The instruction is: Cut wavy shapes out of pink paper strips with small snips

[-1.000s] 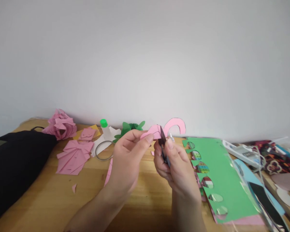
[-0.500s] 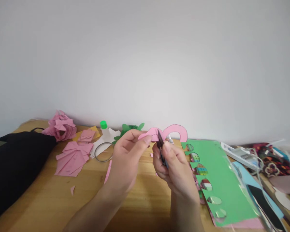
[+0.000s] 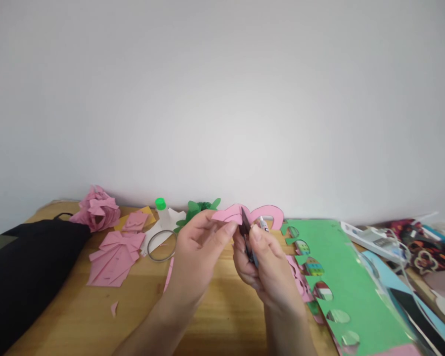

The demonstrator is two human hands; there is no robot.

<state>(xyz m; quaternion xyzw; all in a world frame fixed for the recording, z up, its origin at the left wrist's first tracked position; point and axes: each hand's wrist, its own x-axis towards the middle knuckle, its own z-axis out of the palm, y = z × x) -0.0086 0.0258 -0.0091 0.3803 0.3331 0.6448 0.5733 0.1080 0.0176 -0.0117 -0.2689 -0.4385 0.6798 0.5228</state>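
Note:
Pinched between the thumb and fingers of my left hand (image 3: 198,247) is the left end of a curved pink paper cutout (image 3: 269,211). Its right part arches out past my other hand. My right hand (image 3: 269,262) grips a pair of dark-bladed scissors (image 3: 245,222), points up, with the handles mostly hidden in the fingers. The blades lie against the paper close to my left fingertips. Behind the hands, a small white tube (image 3: 263,224) partly shows.
Folded pink paper pieces (image 3: 114,257), a glue stick with a green cap (image 3: 160,203) and a metal ring (image 3: 162,245) lie left. Black fabric (image 3: 33,267) covers the left edge. Green paper with oval cutouts (image 3: 359,282) lies right, beside a white power strip (image 3: 374,241).
The view has tilted up slightly, so the table things sit lower. The pink paper has turned a little and its arch looks flatter. Both hands keep their holds.

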